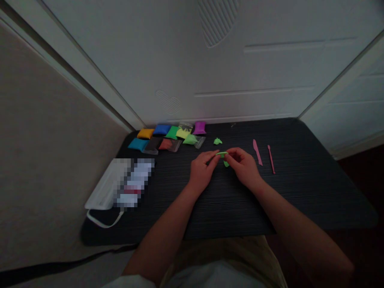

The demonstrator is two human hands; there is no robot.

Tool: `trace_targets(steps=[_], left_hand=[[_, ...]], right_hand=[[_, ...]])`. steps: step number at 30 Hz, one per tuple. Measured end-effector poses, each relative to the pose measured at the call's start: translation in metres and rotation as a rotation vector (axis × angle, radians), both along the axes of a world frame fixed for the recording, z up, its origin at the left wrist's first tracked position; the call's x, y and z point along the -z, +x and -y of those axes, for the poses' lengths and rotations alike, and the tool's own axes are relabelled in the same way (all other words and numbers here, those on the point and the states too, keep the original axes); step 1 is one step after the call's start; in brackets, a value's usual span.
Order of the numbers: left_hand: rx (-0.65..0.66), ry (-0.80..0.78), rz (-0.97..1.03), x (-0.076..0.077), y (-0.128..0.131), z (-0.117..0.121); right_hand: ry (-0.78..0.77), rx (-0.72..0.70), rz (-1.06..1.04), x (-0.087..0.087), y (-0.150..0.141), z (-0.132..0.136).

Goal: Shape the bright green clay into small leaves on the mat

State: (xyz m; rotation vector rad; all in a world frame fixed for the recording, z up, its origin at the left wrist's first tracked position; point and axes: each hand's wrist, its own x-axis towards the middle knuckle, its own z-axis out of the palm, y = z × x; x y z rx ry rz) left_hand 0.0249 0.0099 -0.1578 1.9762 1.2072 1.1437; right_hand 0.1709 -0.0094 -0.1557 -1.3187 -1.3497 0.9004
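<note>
While both hands hold it above the dark table, a flat light-green piece spans the fingertips: the left hand pinches its left end, the right hand its right end. Just below it shows a second green bit; whether it touches the right fingers is unclear. Beyond lies a small green lump. Right of the hands rest a pink knife and a thin pink stick. Farther left, near the white panel, sit colored packets, among them a purple packet and an orange packet.
</note>
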Motion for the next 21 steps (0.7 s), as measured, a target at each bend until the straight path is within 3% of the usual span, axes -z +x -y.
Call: trace_targets(steps=[21], left_hand=[[-0.027, -0.155, 0.104, -0.0030, 0.0015, 0.0023]], right_hand=[[-0.150, -0.032, -0.291, 0.0003, 0.0011, -0.0026]])
